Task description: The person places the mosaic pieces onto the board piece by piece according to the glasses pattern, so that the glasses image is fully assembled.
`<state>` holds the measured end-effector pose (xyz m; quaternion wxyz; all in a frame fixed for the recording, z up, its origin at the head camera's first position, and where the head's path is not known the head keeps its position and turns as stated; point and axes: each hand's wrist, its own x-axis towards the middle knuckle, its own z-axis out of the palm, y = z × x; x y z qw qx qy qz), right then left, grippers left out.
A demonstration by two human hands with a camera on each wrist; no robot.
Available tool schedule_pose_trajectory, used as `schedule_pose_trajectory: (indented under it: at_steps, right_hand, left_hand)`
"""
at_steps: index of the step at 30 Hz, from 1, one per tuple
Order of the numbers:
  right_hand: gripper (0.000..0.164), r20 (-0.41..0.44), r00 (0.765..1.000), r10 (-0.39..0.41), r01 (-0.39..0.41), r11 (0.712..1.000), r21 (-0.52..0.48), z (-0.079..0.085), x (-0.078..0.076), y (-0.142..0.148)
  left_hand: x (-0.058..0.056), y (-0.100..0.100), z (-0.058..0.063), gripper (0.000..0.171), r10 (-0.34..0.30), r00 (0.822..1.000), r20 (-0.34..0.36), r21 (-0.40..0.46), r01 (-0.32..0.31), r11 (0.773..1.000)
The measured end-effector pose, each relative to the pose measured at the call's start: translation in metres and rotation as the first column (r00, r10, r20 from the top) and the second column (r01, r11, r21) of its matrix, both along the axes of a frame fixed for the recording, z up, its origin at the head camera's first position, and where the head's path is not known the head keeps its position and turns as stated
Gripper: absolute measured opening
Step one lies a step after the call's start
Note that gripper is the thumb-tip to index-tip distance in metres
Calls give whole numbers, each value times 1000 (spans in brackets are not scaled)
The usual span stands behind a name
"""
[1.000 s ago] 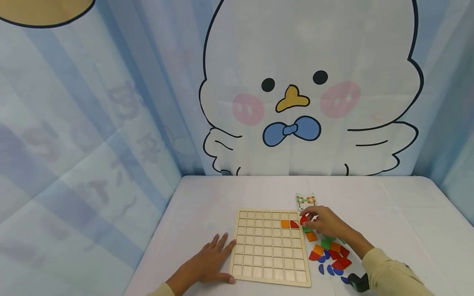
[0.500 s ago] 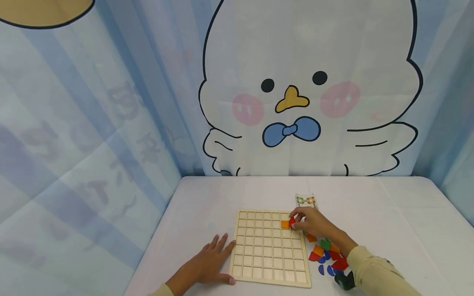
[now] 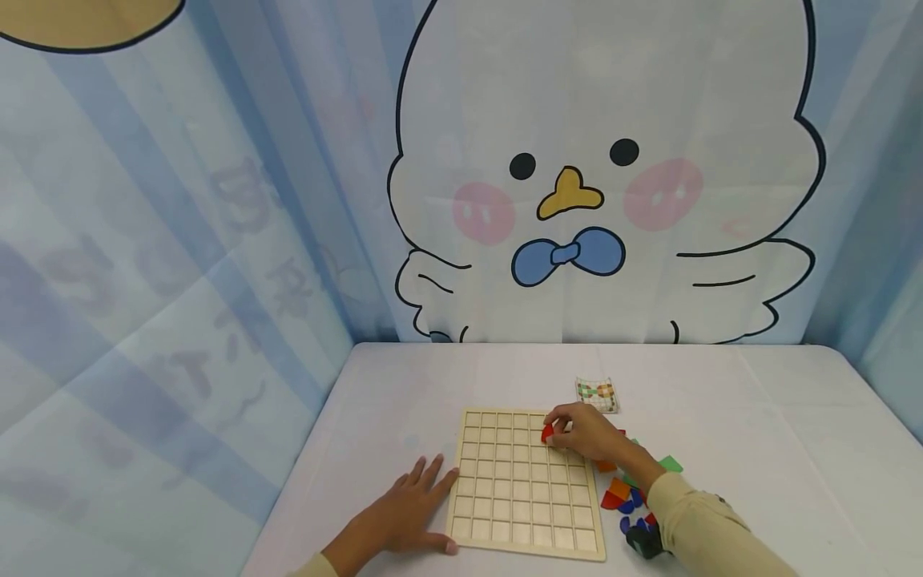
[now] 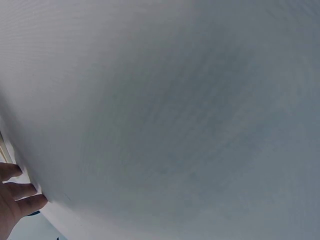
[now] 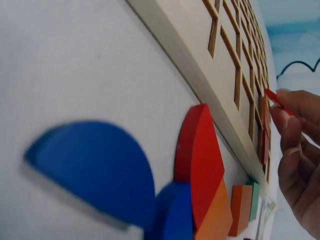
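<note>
Pinched between thumb and fingers of the right-hand grip: a red piece, over the gridded board at one o'clock from its centre; partly covered in the head view, edge-on in the right wrist view, hence of uncertain outline. Contact with a cell, impossible to tell. Near the fingertips, in the right wrist view only: an orange block and a red block in board cells, masked from the head view by the grip. Between eight and nine o'clock, the left-hand grip, released and spread, with fingertip and thumb at the board's edge; in the left wrist view, cut off by the frame beside a blurred grey expanse. On the desk, between three and four o'clock: loose coloured pieces, partly behind the right sleeve, too overlapped to count; among them a soft-focus blue half-disc. At one o'clock, beyond the board, a patterned card, too small to read. Toward four o'clock, a dark object, unidentifiable.
</note>
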<state>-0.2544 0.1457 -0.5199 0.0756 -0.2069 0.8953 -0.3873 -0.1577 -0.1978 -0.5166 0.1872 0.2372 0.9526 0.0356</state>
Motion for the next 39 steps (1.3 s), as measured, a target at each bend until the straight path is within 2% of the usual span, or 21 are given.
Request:
schedule_pose_trajectory:
  at_steps: [9, 17, 29, 39]
  right_hand:
    - [21, -61, 998, 5, -1, 998, 62, -6, -2, -11]
    - [18, -38, 999, -19, 24, 990, 138, -4, -2, -17]
    - [12, -79, 997, 19, -5, 984, 180, -2, -5, -16]
    - [14, -54, 999, -2, 12, 983, 181, 5, -3, -18]
  left_hand:
    - [2, 0, 3, 105, -4, 1000, -5, 8, 4, 1000]
    - [1, 0, 3, 105, 2, 1000, 3, 7, -2, 1000]
    - [2, -2, 2, 105, -3, 1000, 1, 26, 3, 1000]
    - [1, -2, 2, 105, 1, 1000, 0, 23, -1, 1000]
